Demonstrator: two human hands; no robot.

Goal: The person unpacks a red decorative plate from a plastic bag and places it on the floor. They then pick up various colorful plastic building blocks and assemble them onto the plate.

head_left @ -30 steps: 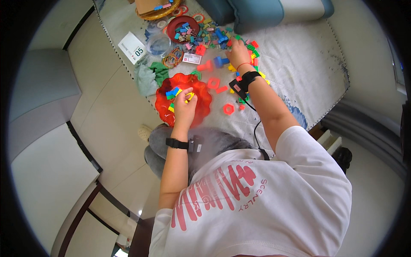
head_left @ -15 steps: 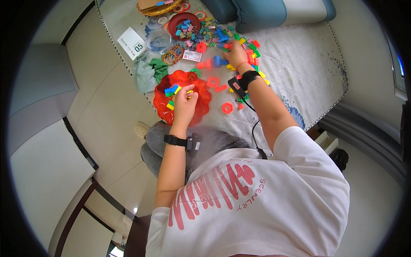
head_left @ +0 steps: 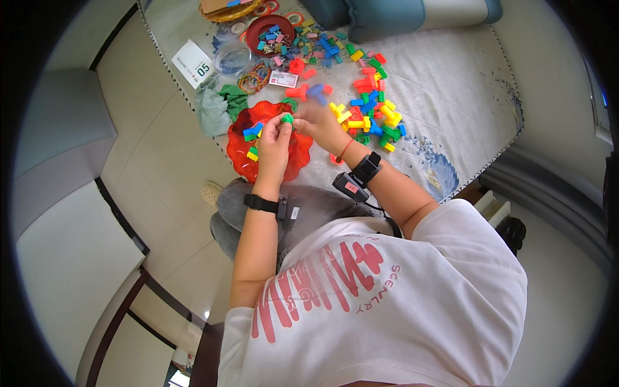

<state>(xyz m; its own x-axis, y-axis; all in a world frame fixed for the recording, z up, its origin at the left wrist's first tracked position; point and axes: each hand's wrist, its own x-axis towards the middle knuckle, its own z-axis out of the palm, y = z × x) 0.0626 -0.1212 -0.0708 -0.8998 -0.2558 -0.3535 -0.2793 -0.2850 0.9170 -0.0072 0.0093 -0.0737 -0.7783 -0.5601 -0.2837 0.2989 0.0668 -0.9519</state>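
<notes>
Over the red scalloped bowl (head_left: 298, 162), my hands meet at the fingertips. My left hand (head_left: 273, 149) pinches a small green toy block (head_left: 287, 119) between thumb and fingers. My right hand (head_left: 324, 128) closes on the same block from the right, its fingers partly blurred and overlapping it. Inside the bowl lie blue toy blocks (head_left: 252, 133) and a yellow-green block (head_left: 253, 154), partly hidden by my left hand. Right of my right hand spreads a pile of toy blocks and plastic bolts, with a yellow piece (head_left: 391, 116) among them.
Binder clips fill a dark red plate (head_left: 250, 35) and scatter beside it. Nearby are a clear round container (head_left: 233, 59), rubber bands (head_left: 254, 79), a white card box (head_left: 193, 63) and green cloths (head_left: 213, 109). A blue-grey cushion (head_left: 393, 18) lies at the far edge.
My right hand has come back from the far side of the block pile, leftward and nearer, to my left hand. A green block now shows between their fingertips.
</notes>
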